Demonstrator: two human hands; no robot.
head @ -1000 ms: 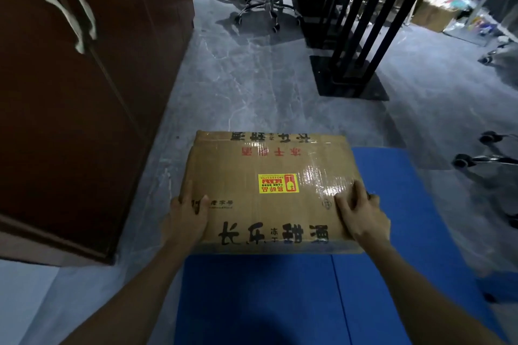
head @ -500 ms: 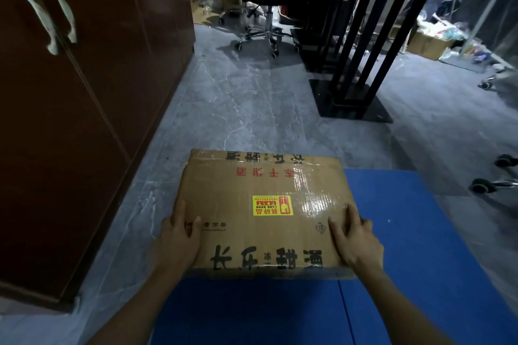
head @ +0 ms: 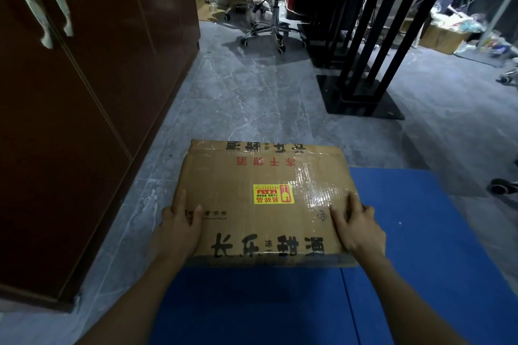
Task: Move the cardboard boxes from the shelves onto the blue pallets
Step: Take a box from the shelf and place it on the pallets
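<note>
Head view, taped brown cardboard box (head: 263, 199) gripped by left hand (head: 179, 230) and right hand (head: 357, 228), fingers curled over its sides, seemingly rested on flat blue pallet (head: 420, 232).

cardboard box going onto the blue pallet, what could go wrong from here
1. The cardboard box appears to reach past the far left corner of the blue pallet, over the grey floor; set down there, it could tip off.
2. Its yellow sticker shows a bottle, so the contents may be fragile; a hard drop could break them.
3. The right hand rests near glossy tape and the left hand grips only the edge; either might slip.
</note>
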